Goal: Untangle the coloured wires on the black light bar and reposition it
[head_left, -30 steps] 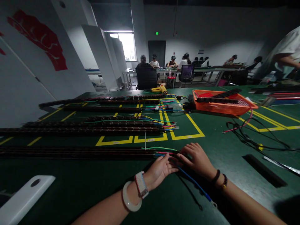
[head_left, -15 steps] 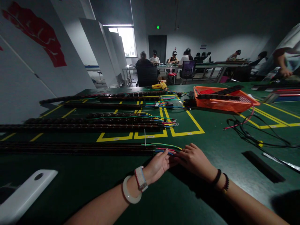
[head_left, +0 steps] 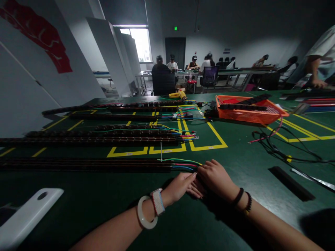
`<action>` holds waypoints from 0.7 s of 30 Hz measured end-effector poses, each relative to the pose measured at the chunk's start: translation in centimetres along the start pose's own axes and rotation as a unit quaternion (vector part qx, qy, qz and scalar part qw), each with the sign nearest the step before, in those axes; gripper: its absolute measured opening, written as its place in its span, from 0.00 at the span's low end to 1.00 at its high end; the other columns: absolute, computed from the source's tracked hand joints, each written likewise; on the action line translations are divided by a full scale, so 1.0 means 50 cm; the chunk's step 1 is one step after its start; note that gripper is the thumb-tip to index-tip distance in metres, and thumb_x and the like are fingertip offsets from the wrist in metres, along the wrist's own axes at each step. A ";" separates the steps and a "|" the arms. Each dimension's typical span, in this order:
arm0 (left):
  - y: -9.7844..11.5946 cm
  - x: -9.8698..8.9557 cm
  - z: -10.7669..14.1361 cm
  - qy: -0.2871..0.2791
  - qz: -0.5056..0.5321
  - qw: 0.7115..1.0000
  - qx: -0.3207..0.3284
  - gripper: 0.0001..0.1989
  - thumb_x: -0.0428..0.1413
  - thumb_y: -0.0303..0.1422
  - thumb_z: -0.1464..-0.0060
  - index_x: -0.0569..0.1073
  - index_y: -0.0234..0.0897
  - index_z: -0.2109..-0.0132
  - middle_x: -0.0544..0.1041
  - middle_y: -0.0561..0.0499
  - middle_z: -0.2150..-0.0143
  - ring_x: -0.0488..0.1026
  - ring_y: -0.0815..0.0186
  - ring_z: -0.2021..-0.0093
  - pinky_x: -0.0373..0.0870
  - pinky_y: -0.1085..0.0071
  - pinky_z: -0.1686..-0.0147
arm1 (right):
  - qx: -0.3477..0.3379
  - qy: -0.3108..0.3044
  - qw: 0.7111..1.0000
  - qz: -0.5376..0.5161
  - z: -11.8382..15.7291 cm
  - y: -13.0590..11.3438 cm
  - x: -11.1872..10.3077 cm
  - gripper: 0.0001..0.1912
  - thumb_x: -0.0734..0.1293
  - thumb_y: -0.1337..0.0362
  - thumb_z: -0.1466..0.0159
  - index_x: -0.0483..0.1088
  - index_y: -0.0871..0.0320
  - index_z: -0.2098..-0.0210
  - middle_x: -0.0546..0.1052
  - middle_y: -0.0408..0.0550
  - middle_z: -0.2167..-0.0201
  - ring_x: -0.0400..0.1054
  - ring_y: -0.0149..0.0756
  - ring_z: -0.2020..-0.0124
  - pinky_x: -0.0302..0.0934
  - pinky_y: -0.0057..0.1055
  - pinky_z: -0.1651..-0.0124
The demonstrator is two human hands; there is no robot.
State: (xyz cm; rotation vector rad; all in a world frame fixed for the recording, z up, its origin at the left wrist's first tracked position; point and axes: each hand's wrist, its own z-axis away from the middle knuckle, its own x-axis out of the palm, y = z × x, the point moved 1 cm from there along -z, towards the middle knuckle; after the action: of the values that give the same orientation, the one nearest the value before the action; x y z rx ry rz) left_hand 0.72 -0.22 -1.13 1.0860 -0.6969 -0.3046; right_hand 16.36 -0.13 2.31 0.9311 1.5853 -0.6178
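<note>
A long dark strip bundle (head_left: 86,165) lies across the table, with green, red and blue wires (head_left: 183,164) coming out of its right end. My right hand (head_left: 216,177) is closed over the ends of these wires, its fingers curled and hiding the tips. Just left of it and lower, my left hand (head_left: 180,186) is turned partly palm up. Its thumb presses at the wires' ends against the right hand, while its other fingers reach underneath, partly hidden. A pale zip tie (head_left: 161,151) stands up from the bundle near the wires.
More strip bundles (head_left: 104,140) with wires lie farther back. An orange basket (head_left: 243,115), a yellow heat gun (head_left: 179,94), black cables (head_left: 274,143) and a flat black piece (head_left: 290,183) are around. A white object (head_left: 34,212) lies at front left. Several people sit beyond.
My left hand has slid right along the wires toward the right hand, leaving more of the red and blue wires showing. The right hand stays nearly in place.
</note>
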 end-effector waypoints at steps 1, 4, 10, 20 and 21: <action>0.000 0.000 0.000 -0.005 0.001 1.000 0.005 0.21 0.51 0.48 0.45 0.70 0.30 0.66 0.77 0.42 0.73 0.76 0.62 0.73 0.71 0.66 0.69 | -0.005 0.001 1.000 -0.002 0.001 -0.001 0.000 0.10 0.63 0.69 0.38 0.68 0.58 0.76 0.73 0.45 0.78 0.62 0.34 0.74 0.45 0.34 0.65; 0.001 0.001 0.001 -0.009 0.005 1.000 0.010 0.21 0.51 0.48 0.46 0.69 0.31 0.64 0.77 0.43 0.73 0.77 0.61 0.73 0.71 0.65 0.68 | -0.004 0.015 1.000 -0.027 0.003 0.004 -0.009 0.10 0.64 0.66 0.38 0.69 0.57 0.76 0.74 0.45 0.77 0.62 0.34 0.72 0.46 0.34 0.65; 0.006 0.002 0.005 0.000 0.014 1.000 0.005 0.26 0.48 0.52 0.45 0.72 0.29 0.67 0.78 0.39 0.70 0.77 0.60 0.70 0.70 0.65 0.67 | 0.061 0.088 0.982 -0.156 -0.001 0.040 -0.016 0.12 0.64 0.55 0.37 0.72 0.53 0.58 0.74 0.48 0.64 0.65 0.36 0.63 0.53 0.32 0.61; 0.015 0.002 0.009 -0.025 -0.007 1.000 0.007 0.22 0.50 0.46 0.44 0.72 0.29 0.67 0.78 0.39 0.68 0.77 0.60 0.68 0.70 0.65 0.65 | 0.069 -0.064 0.952 -0.290 -0.059 0.071 0.028 0.21 0.63 0.47 0.40 0.72 0.53 0.54 0.76 0.47 0.64 0.68 0.38 0.59 0.56 0.38 0.53; 0.015 0.003 0.010 -0.028 -0.005 1.000 0.009 0.22 0.49 0.47 0.44 0.72 0.29 0.67 0.78 0.39 0.68 0.77 0.61 0.68 0.70 0.65 0.65 | 0.063 -0.087 0.948 -0.301 -0.068 0.069 0.028 0.21 0.64 0.47 0.40 0.73 0.54 0.55 0.76 0.47 0.65 0.68 0.37 0.61 0.57 0.36 0.55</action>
State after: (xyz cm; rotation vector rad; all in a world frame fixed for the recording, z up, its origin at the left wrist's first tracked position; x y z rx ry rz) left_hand 0.45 -0.31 -0.25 1.1011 -0.7457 -0.3386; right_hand 17.30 4.81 2.05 0.4507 1.6808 -1.2043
